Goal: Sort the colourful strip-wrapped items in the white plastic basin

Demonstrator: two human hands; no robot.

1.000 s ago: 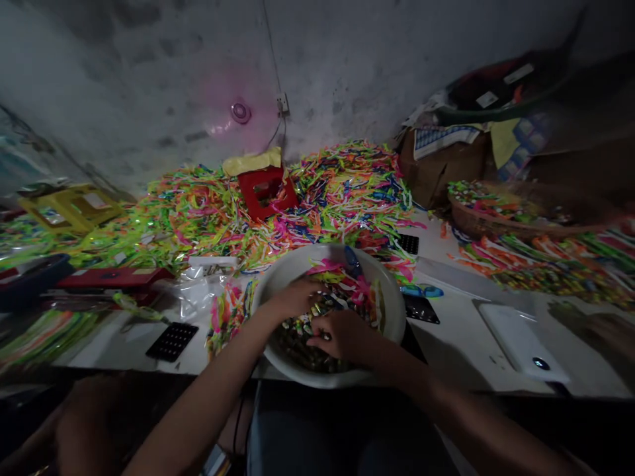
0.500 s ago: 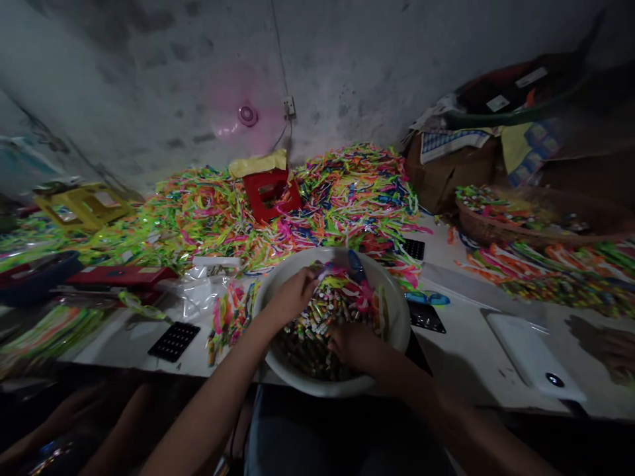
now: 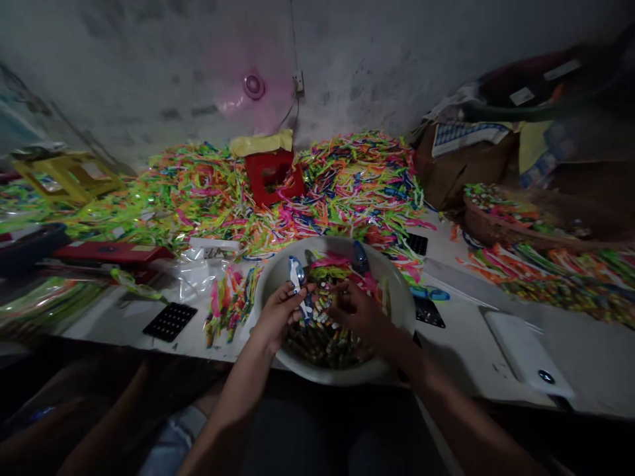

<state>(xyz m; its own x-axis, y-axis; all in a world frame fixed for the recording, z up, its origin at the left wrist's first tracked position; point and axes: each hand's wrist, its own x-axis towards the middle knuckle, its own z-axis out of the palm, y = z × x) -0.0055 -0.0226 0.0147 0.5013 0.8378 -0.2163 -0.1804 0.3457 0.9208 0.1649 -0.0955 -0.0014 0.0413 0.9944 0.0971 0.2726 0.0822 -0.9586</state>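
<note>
A white plastic basin [image 3: 270, 277] stands in front of me, filled with short striped tubes [image 3: 332, 347] and limp, brightly coloured strips [image 3: 330, 264] like deflated balloons. Over its left part, my left hand [image 3: 280, 314] pinches a limp blue-and-white piece [image 3: 296, 272] that looks like a deflated balloon and points upward. My right hand [image 3: 362, 314] is at the basin's middle, above the tubes, with its fingers curled together toward my left hand. What its fingertips hold, if anything, is too dark to make out. A dark blue piece [image 3: 361, 256] leans against the basin's far wall.
A heap of coloured strips [image 3: 198, 192] fills the table's back, with a red stool [image 3: 272, 175] in it. Left are a black perforated tray [image 3: 170, 321] and a red device [image 3: 112, 252]; right, a white flat device [image 3: 526, 350] and a brown basin [image 3: 520, 225]. Another person's arms show lower left.
My left hand has drawn back toward me from the strips and now holds up the blue-and-white piece. My right hand has lifted slightly from the tubes. The view has shifted a little.
</note>
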